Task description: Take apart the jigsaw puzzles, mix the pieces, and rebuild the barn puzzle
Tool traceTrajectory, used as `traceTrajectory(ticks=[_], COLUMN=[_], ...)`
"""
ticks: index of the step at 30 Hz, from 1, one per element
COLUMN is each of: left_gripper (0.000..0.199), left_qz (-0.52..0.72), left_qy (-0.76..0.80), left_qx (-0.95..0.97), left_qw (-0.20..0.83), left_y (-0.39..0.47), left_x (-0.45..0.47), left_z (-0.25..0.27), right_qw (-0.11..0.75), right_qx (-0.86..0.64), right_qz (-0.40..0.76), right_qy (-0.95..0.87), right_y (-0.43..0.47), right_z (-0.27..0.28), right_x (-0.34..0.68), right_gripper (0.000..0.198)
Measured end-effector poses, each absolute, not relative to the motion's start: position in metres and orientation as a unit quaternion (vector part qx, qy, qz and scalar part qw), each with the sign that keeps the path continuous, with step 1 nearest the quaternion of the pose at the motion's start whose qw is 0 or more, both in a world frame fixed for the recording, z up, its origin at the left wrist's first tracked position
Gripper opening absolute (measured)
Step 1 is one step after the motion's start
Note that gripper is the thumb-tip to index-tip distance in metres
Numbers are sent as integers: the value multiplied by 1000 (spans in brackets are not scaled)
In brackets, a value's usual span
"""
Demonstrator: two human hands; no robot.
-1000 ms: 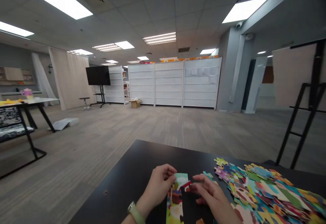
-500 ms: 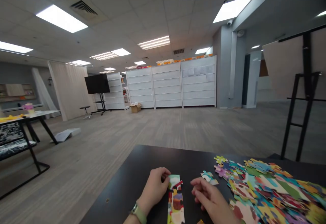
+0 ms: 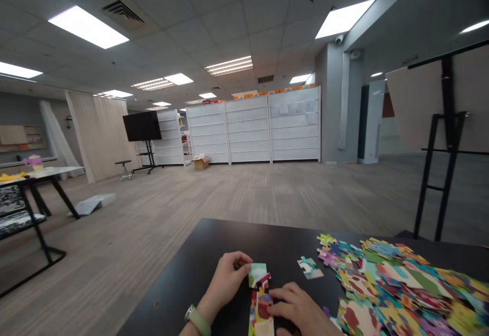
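Note:
A narrow strip of joined jigsaw puzzle pieces lies on the black table, running toward me. At its far end is a pale green and red puzzle piece. My left hand, with a watch on the wrist, pinches the left edge of that end piece between thumb and fingers. On the strip's right side, my right hand has its fingertips resting on the pieces, fingers bent and slightly apart. Beyond the right hand lies a loose teal and white puzzle piece.
A large heap of colourful puzzle pieces covers the right of the black table. Behind it stands an easel. Off to the left are another table and a patterned chair. White shelving stands across the room.
My right hand has moved left and nearer to me, from beside the strip onto its right edge. My left hand stays at the end piece. The view has shifted slightly.

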State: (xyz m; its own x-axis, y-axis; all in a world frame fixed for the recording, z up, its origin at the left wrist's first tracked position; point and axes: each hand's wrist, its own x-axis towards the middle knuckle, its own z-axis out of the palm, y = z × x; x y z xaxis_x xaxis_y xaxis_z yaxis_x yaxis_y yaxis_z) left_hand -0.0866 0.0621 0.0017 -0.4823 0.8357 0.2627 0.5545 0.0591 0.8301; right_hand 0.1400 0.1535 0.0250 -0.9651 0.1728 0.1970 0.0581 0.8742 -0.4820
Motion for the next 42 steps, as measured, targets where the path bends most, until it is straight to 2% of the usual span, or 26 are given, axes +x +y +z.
traceTrajectory(ticks=[17, 22, 24, 26, 28, 30, 33, 36, 40, 42], left_gripper=[19, 21, 30, 54, 63, 62, 59, 55, 67, 61], left_qz=[388, 355, 317, 271, 248, 255, 271, 283, 334, 347], left_qy=[741, 705, 691, 694, 705, 710, 721, 743, 739, 736], left_qx=[543, 608, 641, 656, 651, 642, 622, 592, 569, 566], left_qw=[73, 85, 103, 122, 133, 139, 143, 135, 136, 131], left_y=[61, 42, 32, 23, 19, 17, 18, 19, 18, 18], left_x=[-73, -65, -62, -61, -61, -62, -68, -76, -88, -90], left_z=[1, 17, 25, 31, 34, 32, 26, 17, 7, 5], right_qw=[65, 48, 50, 66, 107, 162, 206, 214, 205, 199], right_qx=[-94, -110, -105, -96, -82, -82, -120, -165, -190, -178], right_qz=[227, 226, 224, 219, 210, 193, 166, 174, 212, 224], right_qy=[-967, -967, -968, -969, -968, -964, -957, -947, -936, -937], right_y=[147, 148, 148, 148, 149, 151, 157, 163, 165, 163], right_z=[33, 30, 29, 26, 23, 20, 19, 19, 15, 14], right_x=[138, 135, 136, 136, 138, 140, 144, 147, 149, 149], right_gripper=[56, 58, 57, 53, 43, 30, 27, 26, 25, 24])
